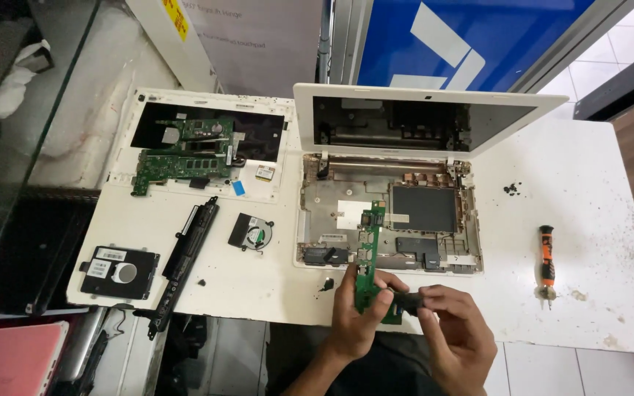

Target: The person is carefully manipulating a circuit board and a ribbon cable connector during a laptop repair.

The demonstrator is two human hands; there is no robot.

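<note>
I saw my left hand (357,312) wrapped around the bottom of a long, thin green circuit board (367,253). The fingers were closed on it, and the board stood up almost straight, with its top end over the open laptop base (464,220). My right hand (455,323) was just beside the left one. Its fingers pinched a small black part (407,301) that touched the low end of the board.

The laptop base lay on a white table (596,213), and its white screen lid (493,121) stood open behind it. To the left lay a white cover (130,158) with a bigger green board (185,154) on it. Near that were a round black fan (251,232), a long black battery bar (185,257) and a flat black hard drive (119,271). A screwdriver (547,260) with an orange and black handle lay well apart on the right side of the table. Both hands were at the near edge of the table.
</note>
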